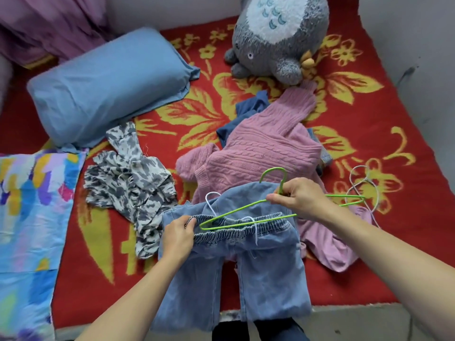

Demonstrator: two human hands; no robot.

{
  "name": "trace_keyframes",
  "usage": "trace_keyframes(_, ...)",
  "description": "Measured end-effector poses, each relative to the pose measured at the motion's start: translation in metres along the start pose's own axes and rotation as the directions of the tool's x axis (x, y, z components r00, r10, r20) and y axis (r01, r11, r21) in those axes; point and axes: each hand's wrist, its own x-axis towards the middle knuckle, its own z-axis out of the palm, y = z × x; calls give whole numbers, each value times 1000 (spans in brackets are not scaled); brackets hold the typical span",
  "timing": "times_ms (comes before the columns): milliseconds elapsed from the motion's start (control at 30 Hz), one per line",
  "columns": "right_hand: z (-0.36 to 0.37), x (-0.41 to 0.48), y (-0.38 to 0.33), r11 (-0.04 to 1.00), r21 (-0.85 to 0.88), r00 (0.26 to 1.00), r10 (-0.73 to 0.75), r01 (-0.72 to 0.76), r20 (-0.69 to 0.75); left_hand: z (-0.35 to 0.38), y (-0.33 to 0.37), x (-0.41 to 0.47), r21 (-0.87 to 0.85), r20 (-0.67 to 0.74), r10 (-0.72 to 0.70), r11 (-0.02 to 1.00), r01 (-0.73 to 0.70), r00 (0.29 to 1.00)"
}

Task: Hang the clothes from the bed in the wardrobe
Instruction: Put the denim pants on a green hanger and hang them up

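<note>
Light blue denim trousers lie at the near edge of the bed, legs hanging toward me. My left hand pinches the left end of their elastic waistband. My right hand grips a green wire hanger at the base of its hook, its left tip poking into the waistband opening. Behind the trousers lie a pink cable-knit sweater, a grey-and-white patterned garment, a dark blue garment and a thin pink garment.
A red blanket with yellow flowers covers the bed. A blue pillow, a grey plush toy and a colourful quilt lie on it. A white wire hanger rests at the right. Grey floor shows below the bed edge.
</note>
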Motion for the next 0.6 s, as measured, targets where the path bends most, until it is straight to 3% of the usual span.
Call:
trace_keyframes(167, 47, 5, -45, 992, -13, 987, -121, 123, 109, -3, 15, -14, 7, 14, 178, 984, -179, 984)
trace_keyframes(300, 81, 0, -64, 990, 71, 985, -132, 125, 113, -4, 22, -14, -5, 133, 240, 970, -241, 962)
trace_keyframes(433, 81, -7, -49, 975, 157, 983, -144, 160, -111, -8, 18, -12, 11, 218, 212, 976, -219, 953)
trace_keyframes(533, 82, -19, -26, 993, 24, 925, -101, 118, -367, -13, 17, -12, 26, 181, 218, 974, -226, 959)
trace_keyframes(600, 91, -27, -8, 992, -112, 885, -110, 66, -452, -14, 16, -11, 72, 181, 221, 969, -237, 958)
